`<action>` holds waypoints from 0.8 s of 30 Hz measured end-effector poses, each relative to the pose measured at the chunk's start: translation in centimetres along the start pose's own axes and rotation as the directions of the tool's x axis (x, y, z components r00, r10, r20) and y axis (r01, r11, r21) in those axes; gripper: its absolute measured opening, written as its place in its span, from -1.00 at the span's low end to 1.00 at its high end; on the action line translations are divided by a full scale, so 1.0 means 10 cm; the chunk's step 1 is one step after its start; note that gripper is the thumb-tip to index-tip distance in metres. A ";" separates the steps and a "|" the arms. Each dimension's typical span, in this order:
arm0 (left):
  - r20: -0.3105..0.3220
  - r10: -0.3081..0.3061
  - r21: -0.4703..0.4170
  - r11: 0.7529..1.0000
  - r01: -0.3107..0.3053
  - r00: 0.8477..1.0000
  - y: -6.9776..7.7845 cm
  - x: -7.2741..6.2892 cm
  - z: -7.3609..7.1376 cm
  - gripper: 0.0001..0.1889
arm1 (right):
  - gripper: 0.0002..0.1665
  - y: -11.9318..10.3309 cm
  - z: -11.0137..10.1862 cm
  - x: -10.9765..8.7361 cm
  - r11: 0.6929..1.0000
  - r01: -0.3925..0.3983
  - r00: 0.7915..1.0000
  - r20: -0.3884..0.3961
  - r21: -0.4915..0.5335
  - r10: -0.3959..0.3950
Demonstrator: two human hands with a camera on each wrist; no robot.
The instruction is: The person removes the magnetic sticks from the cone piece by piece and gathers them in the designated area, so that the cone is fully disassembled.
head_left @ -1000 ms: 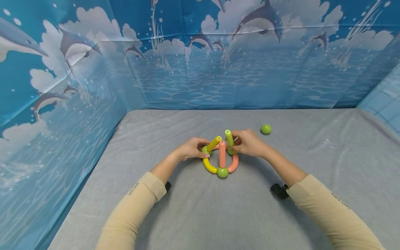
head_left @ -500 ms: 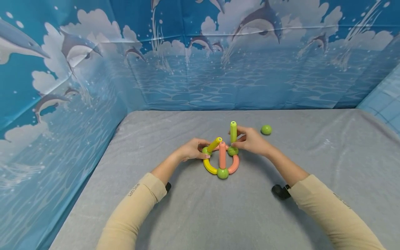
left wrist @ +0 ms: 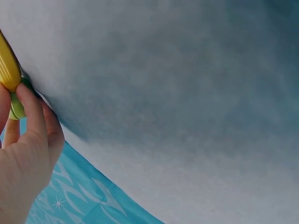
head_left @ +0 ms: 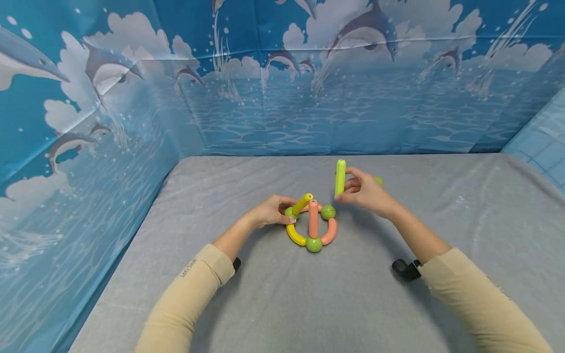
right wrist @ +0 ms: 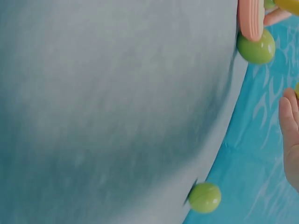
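My left hand (head_left: 273, 211) holds the left green ball (head_left: 290, 212) of a ring made of curved rods and balls, with fingers and thumb around it; the left wrist view shows this green ball (left wrist: 17, 106) partly hidden. A yellow rod (head_left: 302, 203) leans up from that ball. At the front, a pink rod (head_left: 313, 218) stands on another green ball (head_left: 314, 244). My right hand (head_left: 364, 191) pinches a lime-green rod (head_left: 340, 177), upright in the air, apart from the bare right-hand ball (head_left: 328, 212) of the ring.
A loose green ball (right wrist: 204, 197) lies on the grey cloth (head_left: 282, 304), mostly behind my right hand in the head view. A blue dolphin-print sheet (head_left: 282, 108) rises behind and at the left.
My right hand has pulled the lime-green rod off the right-hand ball and moved it up and to the right. My left hand stays at the ring.
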State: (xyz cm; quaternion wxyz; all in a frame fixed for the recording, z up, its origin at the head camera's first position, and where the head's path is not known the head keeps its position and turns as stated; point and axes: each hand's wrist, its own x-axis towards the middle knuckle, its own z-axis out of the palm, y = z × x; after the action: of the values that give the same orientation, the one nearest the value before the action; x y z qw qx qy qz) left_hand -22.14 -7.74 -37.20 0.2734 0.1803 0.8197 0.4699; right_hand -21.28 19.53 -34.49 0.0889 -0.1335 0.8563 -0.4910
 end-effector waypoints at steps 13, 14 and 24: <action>-0.014 -0.023 0.012 1.000 0.024 1.000 0.01 0.01 0.00 -0.46 | -0.20 0.11 -0.46 -0.19 0.997 -0.073 0.989 -0.127 0.026 0.076; -0.013 -0.022 0.010 1.000 0.022 1.000 0.01 0.02 0.00 -0.46 | -0.19 0.12 -0.49 -0.20 0.996 -0.084 0.988 -0.132 0.016 0.085; -0.012 -0.019 0.007 1.000 0.019 1.000 0.00 0.02 0.00 -0.46 | -0.06 0.33 -0.76 -0.29 0.981 -0.177 0.975 -0.147 -0.076 0.165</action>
State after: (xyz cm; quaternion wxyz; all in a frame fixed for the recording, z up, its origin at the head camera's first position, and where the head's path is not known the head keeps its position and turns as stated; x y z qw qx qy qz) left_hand -22.31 -7.62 -37.28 0.2721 0.1706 0.8247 0.4656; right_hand -21.12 28.23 -33.48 0.0647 -0.0283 0.8896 -0.4513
